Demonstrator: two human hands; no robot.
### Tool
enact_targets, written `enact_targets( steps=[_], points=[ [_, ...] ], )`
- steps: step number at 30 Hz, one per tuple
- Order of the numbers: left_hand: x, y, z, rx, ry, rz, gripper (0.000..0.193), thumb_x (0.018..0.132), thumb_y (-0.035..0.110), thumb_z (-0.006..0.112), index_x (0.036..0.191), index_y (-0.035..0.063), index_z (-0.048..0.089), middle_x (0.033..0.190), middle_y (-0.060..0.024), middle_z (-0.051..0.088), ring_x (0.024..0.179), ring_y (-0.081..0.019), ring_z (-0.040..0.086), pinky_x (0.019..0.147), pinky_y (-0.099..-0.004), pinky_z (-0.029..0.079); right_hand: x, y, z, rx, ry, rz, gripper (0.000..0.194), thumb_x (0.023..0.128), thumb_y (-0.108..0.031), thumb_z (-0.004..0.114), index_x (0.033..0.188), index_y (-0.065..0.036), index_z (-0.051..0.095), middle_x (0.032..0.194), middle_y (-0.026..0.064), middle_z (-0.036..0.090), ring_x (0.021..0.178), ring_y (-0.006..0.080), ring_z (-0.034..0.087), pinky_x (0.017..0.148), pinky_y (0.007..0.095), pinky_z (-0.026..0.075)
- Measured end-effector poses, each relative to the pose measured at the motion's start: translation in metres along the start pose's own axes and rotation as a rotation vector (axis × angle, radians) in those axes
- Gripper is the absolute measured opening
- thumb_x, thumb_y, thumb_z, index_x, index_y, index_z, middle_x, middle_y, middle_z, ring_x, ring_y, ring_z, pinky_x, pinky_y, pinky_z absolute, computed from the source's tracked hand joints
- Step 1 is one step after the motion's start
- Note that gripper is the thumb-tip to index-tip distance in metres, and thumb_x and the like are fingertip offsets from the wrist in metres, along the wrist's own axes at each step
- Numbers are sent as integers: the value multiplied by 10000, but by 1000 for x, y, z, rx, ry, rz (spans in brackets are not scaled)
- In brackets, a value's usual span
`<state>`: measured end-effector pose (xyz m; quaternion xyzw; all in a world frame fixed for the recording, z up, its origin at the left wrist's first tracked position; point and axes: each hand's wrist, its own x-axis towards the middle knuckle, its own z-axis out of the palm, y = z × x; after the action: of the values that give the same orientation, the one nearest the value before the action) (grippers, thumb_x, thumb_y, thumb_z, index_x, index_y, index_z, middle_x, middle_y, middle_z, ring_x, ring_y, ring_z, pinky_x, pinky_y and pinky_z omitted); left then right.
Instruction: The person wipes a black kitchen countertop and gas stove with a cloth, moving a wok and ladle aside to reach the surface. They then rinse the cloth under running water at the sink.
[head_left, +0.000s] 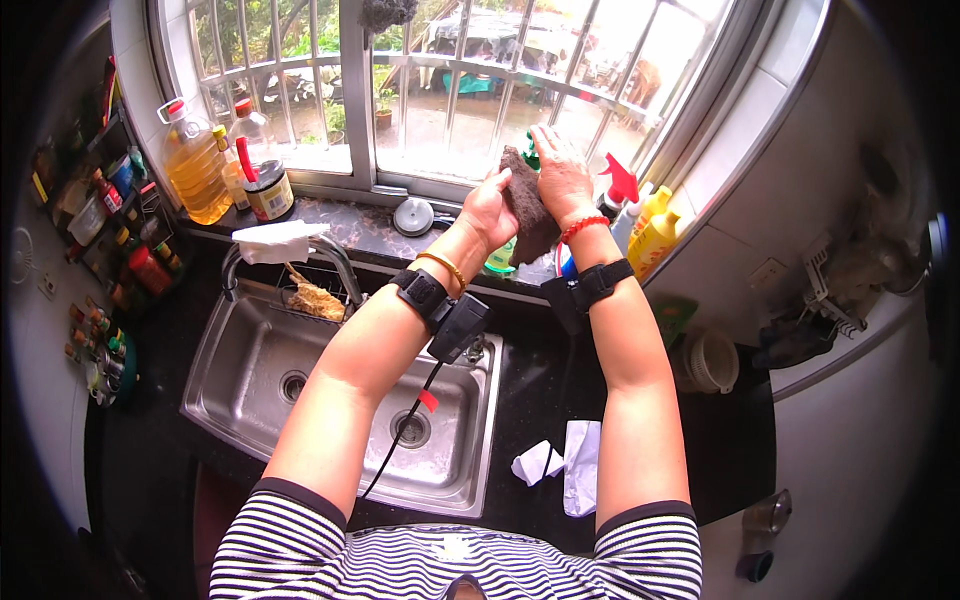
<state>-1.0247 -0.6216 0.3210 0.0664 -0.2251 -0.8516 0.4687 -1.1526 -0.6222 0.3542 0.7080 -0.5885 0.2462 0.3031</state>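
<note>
A dark brown cloth (534, 221) is held up over the windowsill (345, 206), close to the window. My left hand (491, 210) grips it from the left, with the thumb lying on its edge. My right hand (559, 176) lies along the cloth's right side, fingers stretched upward and close together; its palm side is hidden. Behind the cloth and hands stands a spray bottle with a green head (531, 156), mostly covered. Each wrist carries a black strap with a small device. A black cable (394, 442) runs down from the left one across the sink.
Below is a double-bowl steel sink (491, 435) with a curved faucet (341, 262) and a white cloth (277, 241) over it. Oil bottles (196, 169) and a jar (270, 196) line the sill's left; yellow bottles (656, 236) and a red spray head (619, 180) its right. Crumpled paper (581, 469) lies on the counter.
</note>
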Motion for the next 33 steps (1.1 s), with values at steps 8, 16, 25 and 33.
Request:
enact_targets(
  steps=[8, 16, 25, 33],
  points=[
    [-6, 10, -8, -59, 6, 105, 319, 995, 182, 289, 1265, 71, 416, 1261, -163, 498, 1170, -328, 482, 1034, -488, 364, -2, 9, 3, 321, 4, 96, 382, 821, -60, 466, 1195, -27, 535, 1250, 144, 549, 1096, 332, 543, 909, 391, 448],
    [3, 23, -11, -218, -56, 219, 389, 977, 234, 289, 1277, 17, 409, 1295, -185, 485, 1208, -354, 450, 1069, -512, 303, -63, -16, 4, 1241, -256, 840, 465, 910, -476, 513, 1066, -45, 594, 972, 57, 620, 873, 184, 589, 737, 331, 464],
    [11, 35, -36, -114, 118, 235, 301, 804, 72, 522, 1089, -14, 569, 1140, -153, 603, 1093, -309, 542, 1035, -444, 354, -52, 1, 26, 1838, -230, 1215, 272, 924, -296, 523, 1073, -78, 583, 982, 56, 654, 856, 186, 637, 787, 359, 529],
    [-6, 36, -37, 118, 37, 69, 360, 828, 159, 523, 1187, 132, 511, 1190, -90, 552, 1113, -300, 502, 931, -601, 388, -29, -2, 23, 1573, -191, 720, 277, 905, -204, 543, 1110, -26, 597, 989, 39, 634, 856, 127, 608, 761, 278, 510]
  ],
)
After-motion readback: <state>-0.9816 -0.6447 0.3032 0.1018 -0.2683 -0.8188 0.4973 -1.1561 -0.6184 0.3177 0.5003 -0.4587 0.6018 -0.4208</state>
